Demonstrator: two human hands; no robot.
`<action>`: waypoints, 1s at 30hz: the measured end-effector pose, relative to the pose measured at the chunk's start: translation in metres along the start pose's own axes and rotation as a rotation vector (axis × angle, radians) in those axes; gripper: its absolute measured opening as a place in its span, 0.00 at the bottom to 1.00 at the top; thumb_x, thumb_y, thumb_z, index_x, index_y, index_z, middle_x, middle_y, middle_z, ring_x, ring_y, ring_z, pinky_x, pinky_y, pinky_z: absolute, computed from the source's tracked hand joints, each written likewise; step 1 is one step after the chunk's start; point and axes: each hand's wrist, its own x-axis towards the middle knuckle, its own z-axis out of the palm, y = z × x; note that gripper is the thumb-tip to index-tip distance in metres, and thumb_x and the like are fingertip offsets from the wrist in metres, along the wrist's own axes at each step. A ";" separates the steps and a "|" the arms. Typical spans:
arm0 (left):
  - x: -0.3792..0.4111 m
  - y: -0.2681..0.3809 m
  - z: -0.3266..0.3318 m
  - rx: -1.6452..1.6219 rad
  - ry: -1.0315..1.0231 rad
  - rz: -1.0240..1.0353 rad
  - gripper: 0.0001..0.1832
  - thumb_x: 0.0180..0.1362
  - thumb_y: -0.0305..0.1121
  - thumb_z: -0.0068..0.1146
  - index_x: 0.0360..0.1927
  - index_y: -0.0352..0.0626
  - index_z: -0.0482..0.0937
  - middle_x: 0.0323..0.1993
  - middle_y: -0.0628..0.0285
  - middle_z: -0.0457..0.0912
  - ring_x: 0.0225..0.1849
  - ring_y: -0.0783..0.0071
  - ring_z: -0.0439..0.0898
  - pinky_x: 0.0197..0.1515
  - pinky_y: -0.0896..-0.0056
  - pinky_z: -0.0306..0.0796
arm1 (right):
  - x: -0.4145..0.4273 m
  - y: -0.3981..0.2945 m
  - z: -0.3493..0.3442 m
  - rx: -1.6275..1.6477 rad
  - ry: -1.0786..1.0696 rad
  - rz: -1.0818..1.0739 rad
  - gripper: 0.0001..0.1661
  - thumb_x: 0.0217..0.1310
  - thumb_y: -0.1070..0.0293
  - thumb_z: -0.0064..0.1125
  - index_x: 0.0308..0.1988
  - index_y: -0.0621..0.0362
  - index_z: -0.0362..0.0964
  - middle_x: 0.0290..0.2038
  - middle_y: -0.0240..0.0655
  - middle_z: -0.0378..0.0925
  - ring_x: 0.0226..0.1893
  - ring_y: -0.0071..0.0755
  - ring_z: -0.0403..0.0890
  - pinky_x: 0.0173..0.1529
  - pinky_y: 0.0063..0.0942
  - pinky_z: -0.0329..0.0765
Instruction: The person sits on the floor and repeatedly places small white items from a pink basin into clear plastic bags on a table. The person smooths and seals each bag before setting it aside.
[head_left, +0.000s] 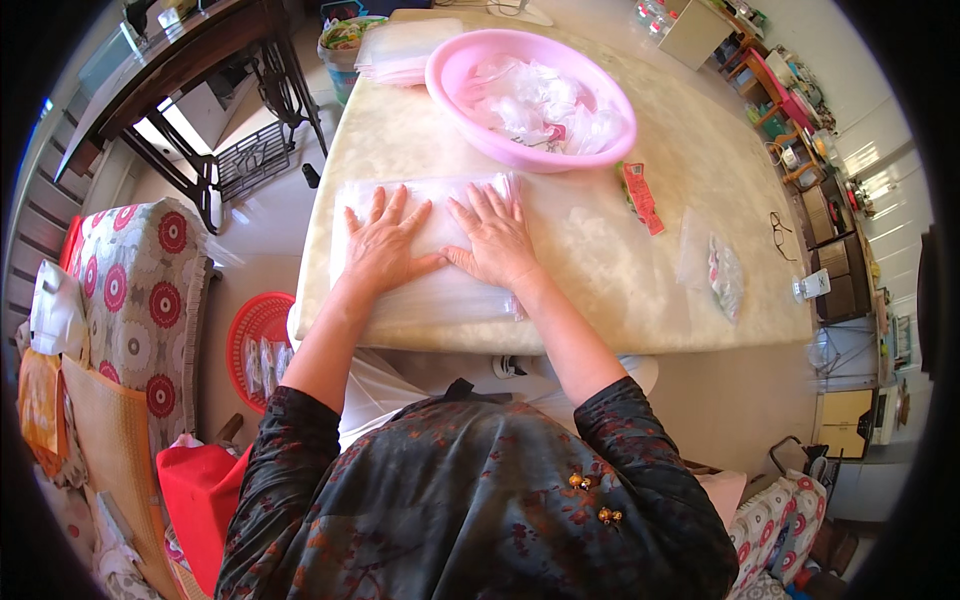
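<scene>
A flat stack of clear plastic bags (442, 304) lies near the front edge of the table (592, 300). My left hand (386, 244) rests palm down on its left half, fingers spread. On the right half lies my right hand (495, 236), also flat with its fingers apart. The two thumbs meet or nearly meet at the middle of the stack. Neither hand grips anything. Beyond them stands a pink plastic basin (525, 161) holding crumpled clear bags (540, 97), some with printed parts.
Another stack of clear bags (405, 49) lies behind, left of the basin. To the right are a red printed packet (641, 199), a small filled bag (724, 277) and eyeglasses (780, 236). A red basket (259, 319) stands on the floor, left, below a treadle sewing-machine table (187, 67).
</scene>
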 end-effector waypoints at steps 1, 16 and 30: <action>0.000 0.001 -0.001 0.006 -0.006 -0.002 0.43 0.39 0.65 0.54 0.61 0.61 0.63 0.66 0.54 0.52 0.68 0.51 0.43 0.61 0.33 0.37 | -0.001 0.000 0.002 0.027 0.053 -0.017 0.42 0.50 0.38 0.49 0.61 0.45 0.53 0.65 0.41 0.46 0.66 0.46 0.45 0.64 0.53 0.44; -0.003 0.003 -0.006 0.002 0.005 0.011 0.41 0.40 0.63 0.55 0.60 0.61 0.64 0.65 0.54 0.53 0.68 0.52 0.45 0.62 0.34 0.37 | 0.085 0.119 -0.090 0.200 0.201 0.178 0.14 0.43 0.74 0.57 0.36 0.58 0.71 0.32 0.37 0.76 0.35 0.41 0.76 0.41 0.38 0.71; -0.001 -0.016 -0.005 -0.284 0.160 -0.036 0.41 0.43 0.60 0.55 0.59 0.52 0.64 0.64 0.52 0.56 0.67 0.52 0.48 0.61 0.34 0.38 | 0.029 0.040 -0.171 1.540 0.428 0.009 0.02 0.52 0.72 0.54 0.30 0.55 0.69 0.26 0.28 0.75 0.23 0.15 0.73 0.23 0.15 0.68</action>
